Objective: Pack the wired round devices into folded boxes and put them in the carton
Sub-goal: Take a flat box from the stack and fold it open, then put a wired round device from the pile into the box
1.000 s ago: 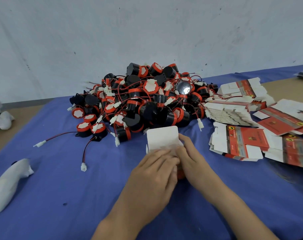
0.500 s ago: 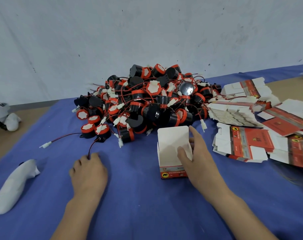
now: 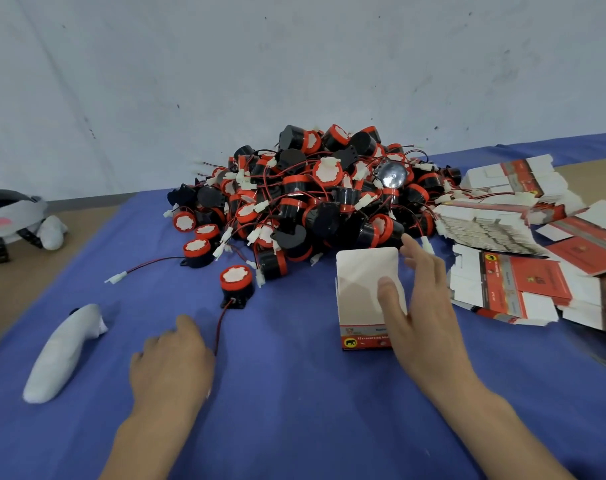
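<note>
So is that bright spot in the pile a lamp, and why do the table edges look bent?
Head view: it is glare on one shiny black device in the pile, no lamp; same view, the wide-angle lens bows the edges of the blue table; lighting soft, shadows faint.

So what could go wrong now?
1. The device sits at the pile's edge, and its wire runs under the left hand. Dragging it by the wire might strain the joint.
2. The right hand holds the open box by one side only, so it could tip or crumple when the device goes in.
3. The pile's wires look tangled, so one could snag.
</note>
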Available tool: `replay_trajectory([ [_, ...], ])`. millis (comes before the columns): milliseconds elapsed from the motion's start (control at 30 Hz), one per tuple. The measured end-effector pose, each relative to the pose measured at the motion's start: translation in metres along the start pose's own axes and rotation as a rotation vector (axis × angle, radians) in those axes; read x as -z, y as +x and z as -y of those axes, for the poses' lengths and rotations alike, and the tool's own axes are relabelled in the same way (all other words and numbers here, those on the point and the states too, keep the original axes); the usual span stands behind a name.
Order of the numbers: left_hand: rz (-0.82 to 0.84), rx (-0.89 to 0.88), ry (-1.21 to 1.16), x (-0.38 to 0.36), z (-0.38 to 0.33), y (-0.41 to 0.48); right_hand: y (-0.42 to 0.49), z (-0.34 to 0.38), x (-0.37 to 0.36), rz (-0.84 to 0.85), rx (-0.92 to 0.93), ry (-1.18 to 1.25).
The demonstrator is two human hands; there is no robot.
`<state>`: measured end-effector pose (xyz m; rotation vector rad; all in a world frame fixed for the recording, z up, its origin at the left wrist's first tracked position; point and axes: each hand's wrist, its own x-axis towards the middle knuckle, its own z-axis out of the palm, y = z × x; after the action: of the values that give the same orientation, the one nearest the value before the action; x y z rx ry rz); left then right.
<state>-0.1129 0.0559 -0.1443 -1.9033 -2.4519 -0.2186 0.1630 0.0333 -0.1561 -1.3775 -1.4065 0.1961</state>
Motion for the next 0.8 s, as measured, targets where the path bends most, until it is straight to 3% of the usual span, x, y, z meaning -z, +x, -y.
replay_trajectory([
  [133,-0.094,0.048,-0.294,0.001,-0.003,0.001,-0.003,0.004,0.000,-0.031,0.034,-0.010],
  [233,-0.019,-0.012,-0.209,-0.006,-0.009,0.009,-0.001,0.005,0.000,-0.058,0.052,-0.029],
  [400,-0.081,-0.056,-0.189,-0.016,-0.010,0.030,-0.001,0.011,-0.001,-0.081,0.064,-0.051],
  [500,-0.226,-0.030,-0.339,-0.013,-0.015,0.034,-0.002,0.015,-0.001,-0.137,0.134,-0.072],
  [667,-0.644,-0.012,-0.680,0.016,-0.033,0.021,-0.004,0.029,-0.001,-0.302,0.314,-0.121],
  [800,-0.732,-0.135,-0.877,0.030,-0.050,-0.002,-0.008,0.038,-0.006,-0.283,0.433,-0.215],
])
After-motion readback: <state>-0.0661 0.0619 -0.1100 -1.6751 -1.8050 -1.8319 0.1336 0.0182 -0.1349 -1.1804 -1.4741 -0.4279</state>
